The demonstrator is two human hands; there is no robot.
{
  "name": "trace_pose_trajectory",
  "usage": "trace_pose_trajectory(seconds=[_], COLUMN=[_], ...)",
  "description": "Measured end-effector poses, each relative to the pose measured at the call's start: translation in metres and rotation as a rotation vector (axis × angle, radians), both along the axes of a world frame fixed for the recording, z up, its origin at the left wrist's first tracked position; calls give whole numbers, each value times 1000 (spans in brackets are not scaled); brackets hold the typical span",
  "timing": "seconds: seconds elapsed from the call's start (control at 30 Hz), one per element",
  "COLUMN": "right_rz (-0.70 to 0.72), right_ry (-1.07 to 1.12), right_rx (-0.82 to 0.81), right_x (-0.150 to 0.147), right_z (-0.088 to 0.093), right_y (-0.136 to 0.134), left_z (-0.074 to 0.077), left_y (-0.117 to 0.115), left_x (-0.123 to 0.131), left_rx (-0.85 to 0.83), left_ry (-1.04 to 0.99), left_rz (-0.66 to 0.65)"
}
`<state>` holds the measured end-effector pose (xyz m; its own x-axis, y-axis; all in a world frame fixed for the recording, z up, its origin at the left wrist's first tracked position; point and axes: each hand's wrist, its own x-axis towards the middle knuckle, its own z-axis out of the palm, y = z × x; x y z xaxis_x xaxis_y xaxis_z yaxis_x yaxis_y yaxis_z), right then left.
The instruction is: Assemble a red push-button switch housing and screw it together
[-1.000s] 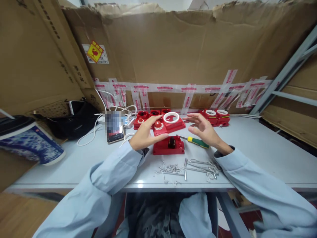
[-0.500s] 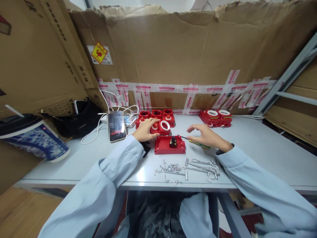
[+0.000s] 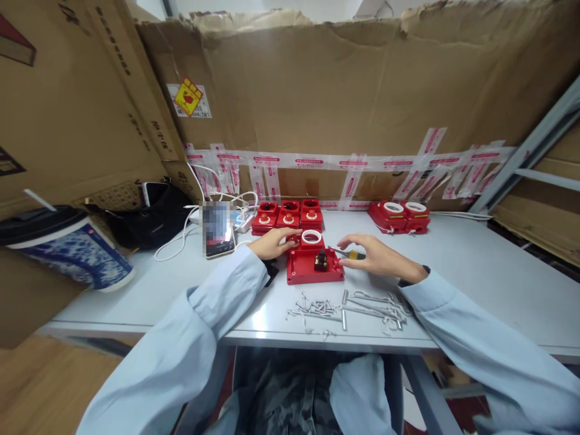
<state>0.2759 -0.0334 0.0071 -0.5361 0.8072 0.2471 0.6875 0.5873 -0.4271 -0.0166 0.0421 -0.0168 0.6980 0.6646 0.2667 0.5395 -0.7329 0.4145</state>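
My left hand (image 3: 274, 243) rests on the table with its fingers on a red cover (image 3: 306, 239) that carries a white ring and a red button. Just in front of it lies an open red base (image 3: 314, 267) with a dark part in its middle. My right hand (image 3: 375, 257) lies over a yellow-and-green screwdriver (image 3: 351, 254), fingers curled around its handle on the table. Several long metal screws (image 3: 348, 305) are scattered near the front edge.
Three red units (image 3: 289, 216) stand in a row at the back, two more with white rings (image 3: 399, 215) to the right. A phone (image 3: 218, 232), white cables and a black bag (image 3: 151, 217) lie left. Taped cardboard walls surround the grey table (image 3: 475, 272).
My left hand has lowered the red cover from above the base to the table behind it. My right hand has come down onto the screwdriver.
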Motion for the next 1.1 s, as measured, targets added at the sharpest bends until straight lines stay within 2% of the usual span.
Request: trace_pose_trajectory(seconds=[0.13, 0.23, 0.37, 0.5, 0.63, 0.77, 0.9, 1.0, 1.1], right_rz=[-1, -6, 1, 0, -3, -9, 0, 12, 36], right_ry=[20, 17, 2, -10, -1, 1, 34, 128, 265], right_rx=[26, 43, 55, 63, 71, 71, 67, 75, 113], right_x=[1, 1, 1, 2, 1, 0, -1, -4, -10], right_z=[0, 0, 0, 1, 2, 4, 4, 6, 8], right_y=[1, 1, 0, 0, -1, -1, -1, -3, -8], left_z=[31, 46, 38, 25, 25, 35, 50, 58, 55], left_y=[-9, -17, -20, -19, -19, -20, -26, -37, -46], left_x=[-27, -47, -51, -43, -42, -46, -46, -30, -1], left_rx=[103, 44, -174, -207, -159, -74, -14, -2, -124], left_ry=[2, 191, 409, 449, 433, 327, 139, -148, -440], left_rz=[131, 207, 275, 333, 303, 259, 159, 83, -64])
